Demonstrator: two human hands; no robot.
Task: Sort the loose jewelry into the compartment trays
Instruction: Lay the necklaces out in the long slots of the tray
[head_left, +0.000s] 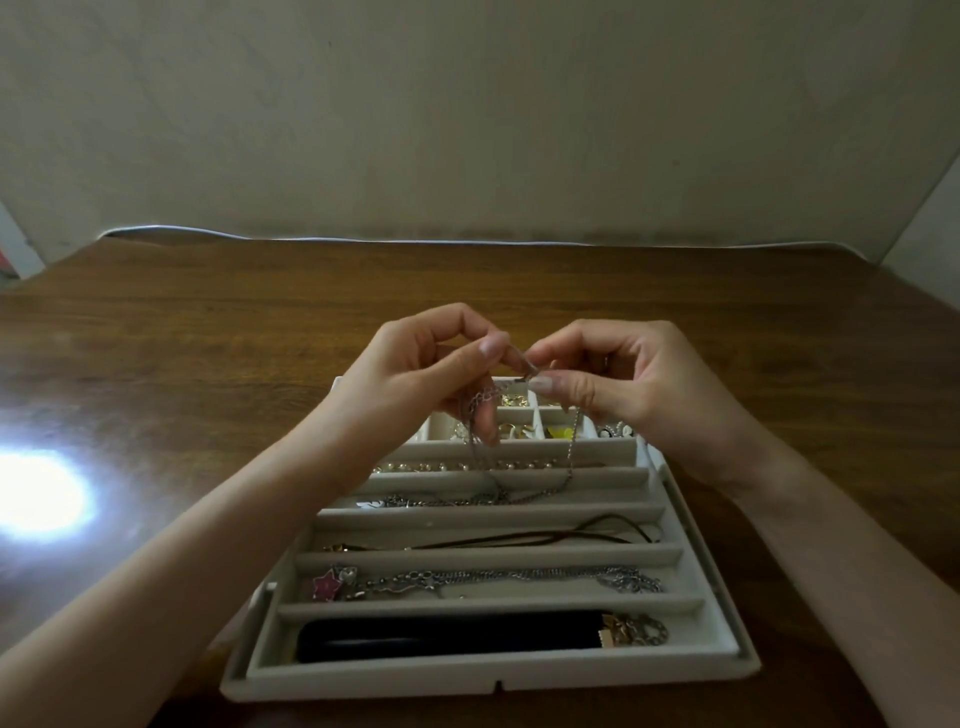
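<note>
Tray lies below; left hand and right hand pinch silver chain between them.

Both hands, left and right, raised, fingertips pinched together.

Head view, close, forward-down over tray.

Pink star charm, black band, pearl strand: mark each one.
pink star charm (326, 583), head view, centre of the star.
black band (447, 636), head view, middle of its length.
pearl strand (426, 466), head view, a mid-strand bead.
</note>
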